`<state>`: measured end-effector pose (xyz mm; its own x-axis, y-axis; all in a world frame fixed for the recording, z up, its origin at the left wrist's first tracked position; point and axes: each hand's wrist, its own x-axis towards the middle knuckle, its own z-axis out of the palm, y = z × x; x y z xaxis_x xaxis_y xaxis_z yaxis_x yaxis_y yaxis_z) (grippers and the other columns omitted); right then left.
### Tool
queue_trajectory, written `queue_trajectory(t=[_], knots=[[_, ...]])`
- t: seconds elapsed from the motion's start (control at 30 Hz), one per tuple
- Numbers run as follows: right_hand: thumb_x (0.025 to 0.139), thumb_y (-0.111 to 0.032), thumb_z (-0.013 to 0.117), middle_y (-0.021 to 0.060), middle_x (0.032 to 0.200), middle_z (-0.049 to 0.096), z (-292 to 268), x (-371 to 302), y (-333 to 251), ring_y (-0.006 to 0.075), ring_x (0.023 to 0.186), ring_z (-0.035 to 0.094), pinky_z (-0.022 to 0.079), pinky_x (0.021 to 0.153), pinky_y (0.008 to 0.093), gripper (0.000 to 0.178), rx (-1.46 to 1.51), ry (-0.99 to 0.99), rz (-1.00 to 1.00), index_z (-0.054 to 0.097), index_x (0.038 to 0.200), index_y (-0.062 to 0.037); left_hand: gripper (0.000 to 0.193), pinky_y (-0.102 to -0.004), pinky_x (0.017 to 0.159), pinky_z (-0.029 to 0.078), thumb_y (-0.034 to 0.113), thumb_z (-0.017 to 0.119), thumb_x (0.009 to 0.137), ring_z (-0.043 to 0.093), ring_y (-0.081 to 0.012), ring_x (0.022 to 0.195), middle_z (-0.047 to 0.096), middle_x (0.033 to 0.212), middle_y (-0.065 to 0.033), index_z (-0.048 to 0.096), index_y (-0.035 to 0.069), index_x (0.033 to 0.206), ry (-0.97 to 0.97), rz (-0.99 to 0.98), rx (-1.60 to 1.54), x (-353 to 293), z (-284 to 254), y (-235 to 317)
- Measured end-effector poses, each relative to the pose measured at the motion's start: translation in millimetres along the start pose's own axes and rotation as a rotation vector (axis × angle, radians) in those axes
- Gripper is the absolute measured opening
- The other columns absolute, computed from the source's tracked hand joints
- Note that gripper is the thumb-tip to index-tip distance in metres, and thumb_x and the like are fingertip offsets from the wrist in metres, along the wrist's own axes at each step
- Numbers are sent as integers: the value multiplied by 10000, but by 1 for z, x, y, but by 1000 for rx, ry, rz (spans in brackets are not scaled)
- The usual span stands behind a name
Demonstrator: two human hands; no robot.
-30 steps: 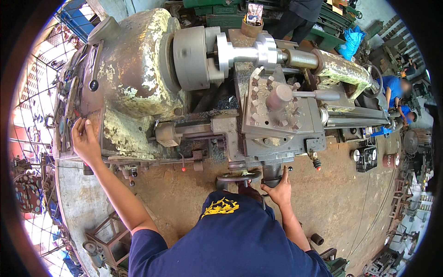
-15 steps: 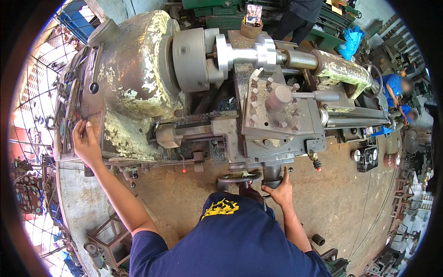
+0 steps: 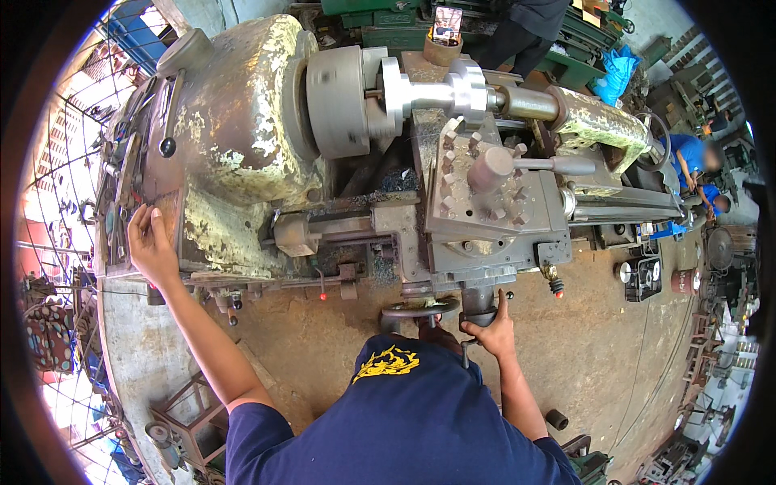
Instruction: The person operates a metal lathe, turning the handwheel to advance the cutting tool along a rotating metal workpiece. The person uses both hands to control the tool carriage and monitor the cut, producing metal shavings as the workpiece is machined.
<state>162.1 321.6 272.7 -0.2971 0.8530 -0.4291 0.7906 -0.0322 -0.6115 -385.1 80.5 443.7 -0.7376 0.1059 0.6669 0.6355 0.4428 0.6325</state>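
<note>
I stand at a large old lathe [image 3: 242, 153] with worn yellow-green paint. My left hand [image 3: 149, 246] rests on the front face of its headstock at the far left, fingers spread against the metal, holding nothing. My right hand [image 3: 489, 331] grips a small crank handle [image 3: 477, 303] at the front of the carriage, just right of the dark handwheel [image 3: 420, 311]. The grey chuck [image 3: 339, 101] looks blurred with spin and holds a bright steel workpiece [image 3: 432, 93]. The tool post [image 3: 489, 174] with its lever sits on the carriage behind my right hand.
The tailstock [image 3: 598, 125] stands at the right end of the bed. Red-knobbed levers [image 3: 323, 295] hang below the apron. A person in blue [image 3: 691, 158] works at the far right, and another stands behind the lathe [image 3: 525, 24]. Metal parts lie on the dirt floor [image 3: 638, 279].
My right hand has shifted slightly up onto the crank handle at the carriage front. My left hand stays on the headstock face.
</note>
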Motion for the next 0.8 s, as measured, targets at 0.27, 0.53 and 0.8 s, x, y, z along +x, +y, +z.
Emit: queue_trajectory(t=[0.27,0.53,0.8], knots=[[568,-396,885,346,1184,609,-4,2,4,443,1118,617,512,936,453,1219,-13,-20,-4,218,1510,-2,272,-302,866,526,159,668,926,666,-172,953,713,1044,-111,664,1,1147,-1,23,-41,1,0,-7],[560,-427,893,344,1253,550,13,-9,0,467,1135,575,490,956,475,1258,-244,113,-94,195,1516,-1,270,-301,850,522,167,679,919,663,-159,948,711,1023,-100,668,13,1140,1,-10,-10,0,-1,-2],[546,-430,892,341,1248,558,16,-4,1,461,1140,577,490,958,473,1254,-200,114,-25,214,1510,-2,262,-270,842,528,155,657,946,655,-138,954,708,1051,-93,661,-9,1150,37,11,-18,-2,-1,3]])
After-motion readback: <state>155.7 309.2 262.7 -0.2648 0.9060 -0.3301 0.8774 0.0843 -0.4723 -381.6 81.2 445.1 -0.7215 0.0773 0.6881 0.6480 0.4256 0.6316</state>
